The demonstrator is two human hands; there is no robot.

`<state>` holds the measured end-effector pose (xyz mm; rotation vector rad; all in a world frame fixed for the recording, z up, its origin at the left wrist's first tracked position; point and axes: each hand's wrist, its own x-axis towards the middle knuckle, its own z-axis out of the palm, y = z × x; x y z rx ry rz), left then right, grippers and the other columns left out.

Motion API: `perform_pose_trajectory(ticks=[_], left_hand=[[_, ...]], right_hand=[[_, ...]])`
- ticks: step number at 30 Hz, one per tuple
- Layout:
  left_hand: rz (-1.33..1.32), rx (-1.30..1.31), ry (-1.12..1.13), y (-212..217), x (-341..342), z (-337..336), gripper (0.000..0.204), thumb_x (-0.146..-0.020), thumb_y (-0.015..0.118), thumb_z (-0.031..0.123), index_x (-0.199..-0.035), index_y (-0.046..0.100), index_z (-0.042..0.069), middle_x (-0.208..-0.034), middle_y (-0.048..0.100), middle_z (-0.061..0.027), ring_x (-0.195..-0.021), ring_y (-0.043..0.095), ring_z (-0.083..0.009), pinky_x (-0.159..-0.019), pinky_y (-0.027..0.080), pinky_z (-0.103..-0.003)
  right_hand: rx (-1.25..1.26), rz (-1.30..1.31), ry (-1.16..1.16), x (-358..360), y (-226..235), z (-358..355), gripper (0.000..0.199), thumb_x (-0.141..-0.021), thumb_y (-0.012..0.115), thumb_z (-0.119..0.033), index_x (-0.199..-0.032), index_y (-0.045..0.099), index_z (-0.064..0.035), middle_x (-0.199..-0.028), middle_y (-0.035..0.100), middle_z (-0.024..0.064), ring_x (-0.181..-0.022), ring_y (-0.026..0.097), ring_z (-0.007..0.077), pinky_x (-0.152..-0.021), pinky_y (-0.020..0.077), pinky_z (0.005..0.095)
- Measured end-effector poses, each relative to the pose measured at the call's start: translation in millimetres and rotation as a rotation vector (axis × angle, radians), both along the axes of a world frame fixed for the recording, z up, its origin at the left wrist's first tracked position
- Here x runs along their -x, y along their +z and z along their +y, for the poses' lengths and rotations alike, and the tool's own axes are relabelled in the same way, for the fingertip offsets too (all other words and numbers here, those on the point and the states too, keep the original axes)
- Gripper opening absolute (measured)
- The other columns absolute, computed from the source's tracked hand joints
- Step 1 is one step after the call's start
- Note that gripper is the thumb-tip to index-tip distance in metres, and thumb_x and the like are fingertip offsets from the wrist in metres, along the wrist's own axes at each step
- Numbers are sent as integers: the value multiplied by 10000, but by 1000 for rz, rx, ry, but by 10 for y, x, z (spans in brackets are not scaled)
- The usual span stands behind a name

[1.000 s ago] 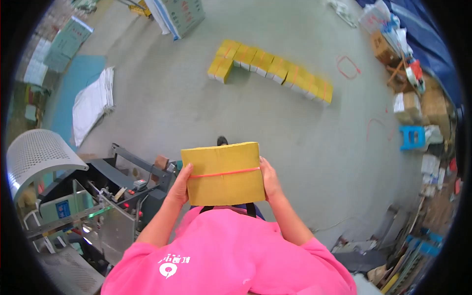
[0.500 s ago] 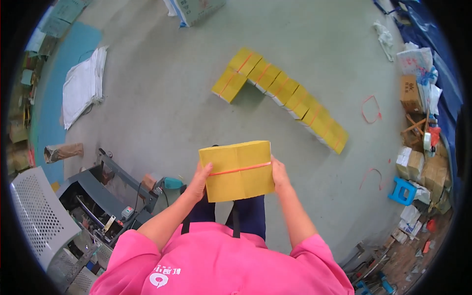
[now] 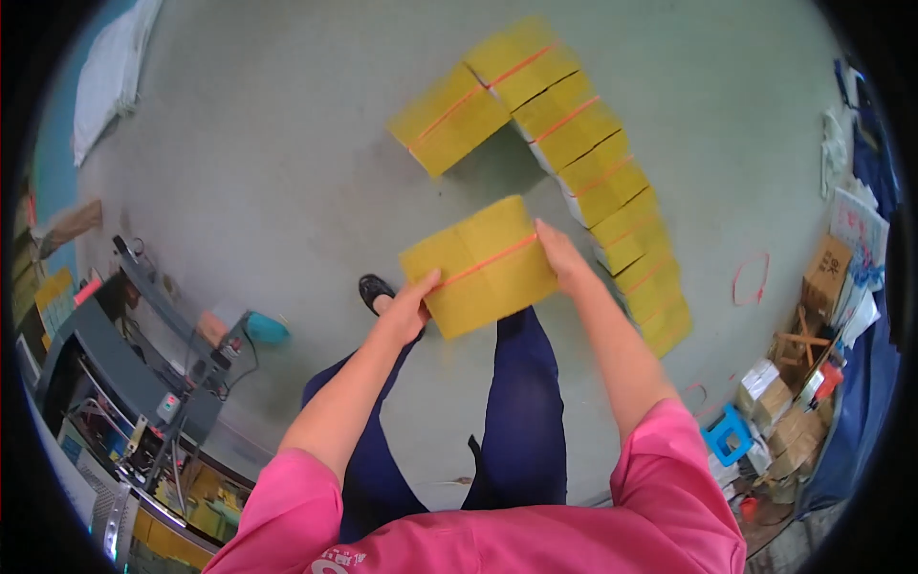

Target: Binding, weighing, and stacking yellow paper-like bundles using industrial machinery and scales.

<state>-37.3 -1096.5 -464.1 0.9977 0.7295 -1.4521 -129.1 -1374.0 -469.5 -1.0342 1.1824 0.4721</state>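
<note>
Between my two hands is a yellow paper bundle point(image 3: 488, 277) with a red band around its middle, held tilted above the floor. My left hand point(image 3: 413, 304) grips its left edge, thumb on top near the band. On the opposite edge, my right hand point(image 3: 562, 256) is closed at the band's other end; the fingers of both hands are partly hidden under the bundle. Just beyond, similar banded yellow stacks point(image 3: 601, 180) stand side by side in a curved row on the floor. One more yellow stack point(image 3: 449, 117) sits at the row's far left end, angled toward me.
A dark grey machine point(image 3: 124, 354) stands at my left, with a teal object point(image 3: 268, 327) beside it. White sacks point(image 3: 110, 81) lie at the far left. To the right are a blue stool point(image 3: 729, 435), cardboard boxes point(image 3: 824, 273) and a loose red band point(image 3: 751, 279) on the floor.
I have come closer to the row of stacks and lean forward. The held bundle has moved away from my body and tilted, its right side now farther out. Both hands keep their grip.
</note>
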Motion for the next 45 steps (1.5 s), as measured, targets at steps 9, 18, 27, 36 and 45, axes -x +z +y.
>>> perform_pose_trajectory(ticks=[9,18,27,36,45], left_hand=[[-27,9,41,-1353,-87,-660,595,-923,633,379,-1401,408,106,-1358,508,-42,-1257,479,-199,-1052,389,-402],[-63,-97,-27,-1729,-173,-782,690,-916,583,495,-1434,355,98,-1417,414,-97,-1281,414,-310,-1051,349,-548],[154,-173,295,-1942,-237,-873,645,-970,371,534,-1422,378,74,-1451,397,-153,-1331,381,-328,-1080,269,-623],[41,38,766,-1066,131,-224,401,-964,497,308,-1279,533,63,-1296,566,-96,-1182,530,-289,-1062,374,-480],[-103,-135,355,-1588,505,-53,445,-927,572,379,-1289,526,125,-1333,515,-35,-1300,397,-204,-1051,292,-587]], right_hand=[[182,-100,268,-532,-1378,-682,632,-969,458,-495,-1336,523,15,-1309,571,130,-1186,527,212,-1007,404,331],[371,-95,391,-579,-1960,-735,666,-965,422,-535,-1291,552,32,-1282,584,162,-1193,526,252,-1019,376,328],[462,110,358,-625,-2056,-710,690,-963,383,-554,-1224,597,47,-1290,577,220,-1194,539,314,-1016,386,363],[77,-521,-362,-4,-942,-337,434,-979,474,-330,-1082,660,50,-1278,595,174,-1189,536,222,-1041,375,349],[114,-231,-233,519,-1804,-349,213,-927,577,-179,-1065,674,-50,-1148,654,49,-1060,556,135,-887,384,277]])
